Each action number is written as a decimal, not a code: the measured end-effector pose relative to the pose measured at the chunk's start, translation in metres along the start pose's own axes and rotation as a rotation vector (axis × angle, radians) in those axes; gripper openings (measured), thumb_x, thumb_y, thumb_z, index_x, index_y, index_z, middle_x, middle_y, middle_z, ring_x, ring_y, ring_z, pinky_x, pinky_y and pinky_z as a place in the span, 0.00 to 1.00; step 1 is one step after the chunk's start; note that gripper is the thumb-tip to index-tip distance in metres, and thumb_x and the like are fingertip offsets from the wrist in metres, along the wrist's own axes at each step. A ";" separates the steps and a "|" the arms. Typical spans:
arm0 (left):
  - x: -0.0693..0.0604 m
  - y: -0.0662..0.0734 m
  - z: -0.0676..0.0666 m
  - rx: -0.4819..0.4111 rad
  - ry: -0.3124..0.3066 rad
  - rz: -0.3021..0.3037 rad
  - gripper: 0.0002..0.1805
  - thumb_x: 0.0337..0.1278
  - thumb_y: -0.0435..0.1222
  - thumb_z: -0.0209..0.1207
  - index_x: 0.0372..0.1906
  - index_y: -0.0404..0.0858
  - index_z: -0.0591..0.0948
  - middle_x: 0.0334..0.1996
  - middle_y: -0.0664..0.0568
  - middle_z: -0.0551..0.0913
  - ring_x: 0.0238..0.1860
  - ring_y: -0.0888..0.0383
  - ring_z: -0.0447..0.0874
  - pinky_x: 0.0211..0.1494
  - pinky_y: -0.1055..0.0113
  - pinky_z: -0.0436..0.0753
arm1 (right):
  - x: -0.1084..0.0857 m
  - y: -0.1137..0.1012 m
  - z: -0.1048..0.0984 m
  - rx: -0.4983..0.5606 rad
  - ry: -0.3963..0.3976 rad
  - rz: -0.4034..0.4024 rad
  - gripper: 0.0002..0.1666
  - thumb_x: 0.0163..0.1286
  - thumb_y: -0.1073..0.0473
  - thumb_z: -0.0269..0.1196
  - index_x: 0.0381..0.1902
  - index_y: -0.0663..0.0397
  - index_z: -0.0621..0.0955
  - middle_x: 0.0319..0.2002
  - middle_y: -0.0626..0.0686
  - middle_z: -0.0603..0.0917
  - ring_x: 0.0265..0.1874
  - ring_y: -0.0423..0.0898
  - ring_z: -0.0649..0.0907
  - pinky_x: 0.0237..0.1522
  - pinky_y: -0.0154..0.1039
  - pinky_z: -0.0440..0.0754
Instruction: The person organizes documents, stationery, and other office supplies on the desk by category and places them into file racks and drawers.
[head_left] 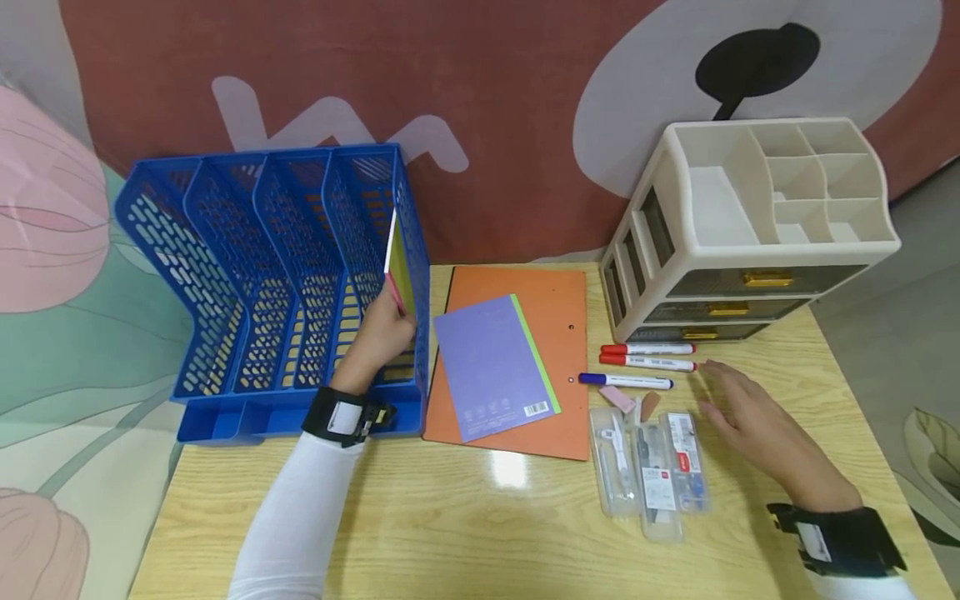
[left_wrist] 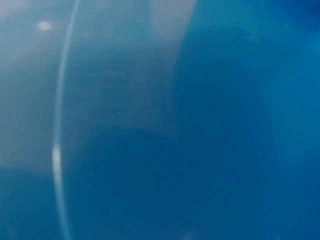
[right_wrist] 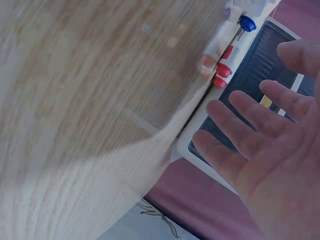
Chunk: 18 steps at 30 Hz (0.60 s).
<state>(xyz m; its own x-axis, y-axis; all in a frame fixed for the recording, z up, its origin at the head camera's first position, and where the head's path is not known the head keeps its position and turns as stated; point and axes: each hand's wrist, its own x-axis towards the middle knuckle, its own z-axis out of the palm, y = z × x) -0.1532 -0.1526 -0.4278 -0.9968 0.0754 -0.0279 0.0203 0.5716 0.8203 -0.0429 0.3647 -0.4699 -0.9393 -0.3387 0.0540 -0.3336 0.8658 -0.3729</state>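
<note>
In the head view my left hand (head_left: 381, 337) grips a thin notebook (head_left: 401, 265) with a yellow-green face. The notebook stands upright in the rightmost slot of the blue file rack (head_left: 414, 275). A blurred blue surface (left_wrist: 225, 125) fills the left wrist view, hiding that hand there. My right hand (head_left: 761, 429) hovers at the right with relaxed fingers, beside the tips of two red markers (head_left: 648, 362); the right wrist view shows its palm (right_wrist: 280, 175) holding nothing. A purple notebook (head_left: 491, 367) lies tilted on an orange folder (head_left: 566, 358) between the hands.
A cream drawer organizer (head_left: 682, 208) stands at the back right. Before it lie a blue marker (head_left: 633, 382), a pink eraser (head_left: 617, 398), a brown eraser (head_left: 649, 407) and several clear plastic cases (head_left: 615, 467). A patterned cloth (head_left: 517, 125) hangs behind the wooden table (head_left: 480, 533).
</note>
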 end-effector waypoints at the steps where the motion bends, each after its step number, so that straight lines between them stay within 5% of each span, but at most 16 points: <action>1: 0.000 0.000 0.000 0.004 0.006 0.003 0.33 0.62 0.21 0.51 0.73 0.34 0.63 0.56 0.29 0.82 0.46 0.38 0.83 0.42 0.50 0.83 | 0.000 0.000 0.000 -0.004 0.001 -0.001 0.34 0.72 0.64 0.66 0.70 0.71 0.68 0.66 0.76 0.72 0.62 0.76 0.74 0.61 0.73 0.72; 7: -0.001 0.002 0.000 0.008 0.011 0.015 0.33 0.62 0.21 0.51 0.73 0.34 0.62 0.59 0.28 0.80 0.51 0.36 0.82 0.49 0.44 0.84 | 0.000 0.002 0.000 0.001 0.012 -0.007 0.34 0.71 0.65 0.66 0.70 0.72 0.68 0.66 0.77 0.72 0.61 0.77 0.73 0.62 0.73 0.70; 15: -0.004 0.000 -0.002 -0.021 -0.019 -0.024 0.33 0.62 0.24 0.54 0.71 0.33 0.60 0.58 0.27 0.80 0.45 0.38 0.83 0.39 0.52 0.83 | 0.000 -0.001 -0.005 0.000 0.006 0.009 0.34 0.71 0.65 0.66 0.70 0.71 0.69 0.67 0.77 0.71 0.63 0.77 0.72 0.60 0.74 0.71; 18: -0.006 -0.001 -0.003 -0.051 -0.020 -0.024 0.33 0.63 0.26 0.54 0.72 0.33 0.59 0.61 0.27 0.78 0.52 0.39 0.82 0.46 0.51 0.83 | 0.001 -0.005 -0.007 -0.014 0.000 0.025 0.34 0.71 0.63 0.66 0.70 0.69 0.69 0.68 0.76 0.70 0.63 0.77 0.72 0.60 0.75 0.71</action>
<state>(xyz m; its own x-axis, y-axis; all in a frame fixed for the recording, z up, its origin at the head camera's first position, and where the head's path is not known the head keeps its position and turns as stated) -0.1472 -0.1558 -0.4263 -0.9952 0.0787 -0.0585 -0.0078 0.5314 0.8471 -0.0425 0.3628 -0.4616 -0.9473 -0.3170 0.0453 -0.3114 0.8791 -0.3609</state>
